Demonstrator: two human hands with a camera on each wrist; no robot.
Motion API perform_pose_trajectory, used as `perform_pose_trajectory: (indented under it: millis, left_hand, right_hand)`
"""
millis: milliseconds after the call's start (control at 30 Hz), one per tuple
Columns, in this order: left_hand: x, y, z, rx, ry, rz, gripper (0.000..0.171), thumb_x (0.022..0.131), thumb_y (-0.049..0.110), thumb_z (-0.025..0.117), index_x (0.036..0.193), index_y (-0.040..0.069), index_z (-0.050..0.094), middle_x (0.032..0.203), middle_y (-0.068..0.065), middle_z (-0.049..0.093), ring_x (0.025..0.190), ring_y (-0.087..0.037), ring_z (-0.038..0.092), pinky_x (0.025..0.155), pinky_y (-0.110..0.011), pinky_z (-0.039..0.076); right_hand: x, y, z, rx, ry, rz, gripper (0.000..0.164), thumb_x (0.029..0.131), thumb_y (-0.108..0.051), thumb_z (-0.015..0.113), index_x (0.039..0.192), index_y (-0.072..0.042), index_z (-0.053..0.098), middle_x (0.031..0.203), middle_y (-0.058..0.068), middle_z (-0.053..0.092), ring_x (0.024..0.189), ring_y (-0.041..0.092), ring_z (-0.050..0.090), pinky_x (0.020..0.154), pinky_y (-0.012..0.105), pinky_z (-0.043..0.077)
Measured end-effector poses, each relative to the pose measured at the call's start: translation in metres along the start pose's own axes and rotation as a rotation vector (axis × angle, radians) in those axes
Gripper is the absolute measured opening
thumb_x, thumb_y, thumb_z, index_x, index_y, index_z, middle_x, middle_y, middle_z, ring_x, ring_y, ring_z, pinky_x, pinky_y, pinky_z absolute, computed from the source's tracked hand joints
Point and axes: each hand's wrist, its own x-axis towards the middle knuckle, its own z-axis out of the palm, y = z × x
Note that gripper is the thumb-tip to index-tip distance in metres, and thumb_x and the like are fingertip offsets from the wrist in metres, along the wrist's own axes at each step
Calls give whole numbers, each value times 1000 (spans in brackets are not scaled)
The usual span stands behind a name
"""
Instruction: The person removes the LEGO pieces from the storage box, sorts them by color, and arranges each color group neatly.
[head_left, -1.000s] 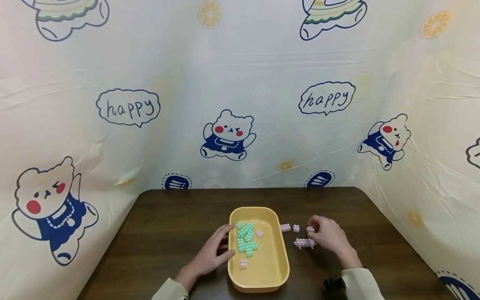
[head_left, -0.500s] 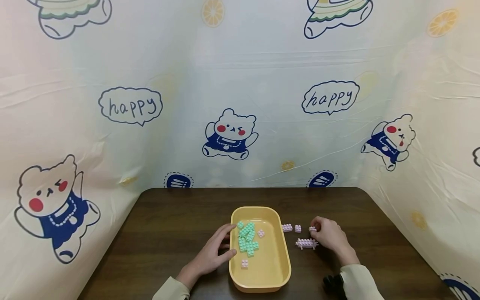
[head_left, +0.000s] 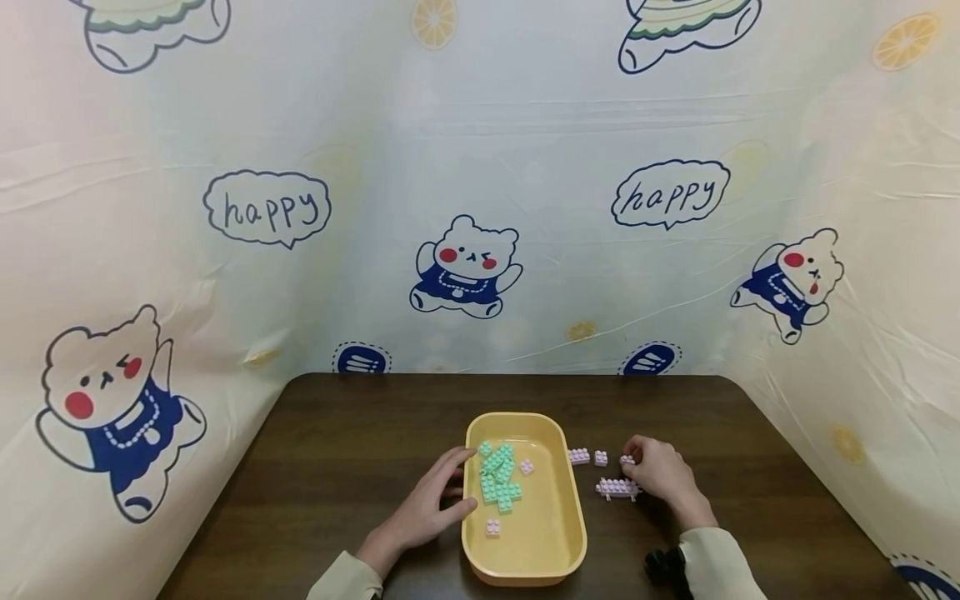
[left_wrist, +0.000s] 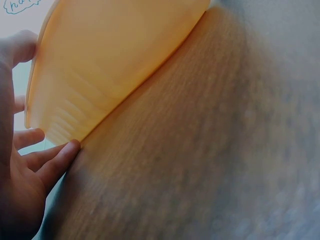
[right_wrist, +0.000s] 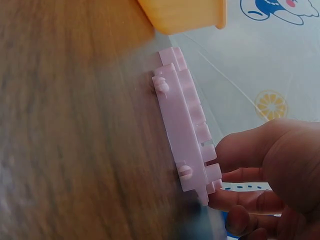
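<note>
My left hand (head_left: 431, 508) rests at the left side of a yellow tray (head_left: 528, 567), thumb and fingertips touching its rim and wall. In the left wrist view the fingers lie extended against the tray wall (left_wrist: 115, 60). Out to the right, my right hand (head_left: 663, 471) pinches a small pink toy brick (head_left: 627, 459) at its fingertips. Just below it lies a long pink studded piece (head_left: 617, 488) with small pegs along its sides. The right wrist view shows this piece (right_wrist: 182, 130) close up, partly overlapping the fingers; the pinched brick is mostly hidden there.
Inside the tray are a cluster of mint-green bricks (head_left: 498, 475), a pink brick (head_left: 527, 467) and another pink brick (head_left: 492, 527). Right of the tray, a pink brick (head_left: 579, 456) and a smaller one (head_left: 601, 458) lie on the dark wooden table (head_left: 360, 433). A patterned curtain (head_left: 555, 167) hangs behind.
The whole head view has shifted slightly, so everything sits a little further right. Both hands stay in place relative to the tray and the pink pieces.
</note>
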Motion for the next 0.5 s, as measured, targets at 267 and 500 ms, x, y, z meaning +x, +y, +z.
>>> perform_pose_trajectory:
  millis: [267, 500]
  left_hand:
    - [1, 0, -1, 6, -2, 1, 62, 94, 20, 63, 149, 15, 34, 154, -12, 28, 121, -29, 54, 90, -29, 55]
    - [1, 0, -1, -2, -10, -7, 63, 95, 21, 62, 150, 10, 33, 155, -10, 27, 121, -30, 54, 90, -30, 55]
  right_hand:
    - [0, -1, -1, 14, -9, 11, 16, 80, -23, 72, 94, -17, 67, 83, 0, 63, 70, 19, 56, 54, 36, 42]
    - [1, 1, 1, 15, -21, 5, 18, 80, -24, 71, 96, -16, 67, 82, 1, 62, 70, 18, 55, 54, 35, 42]
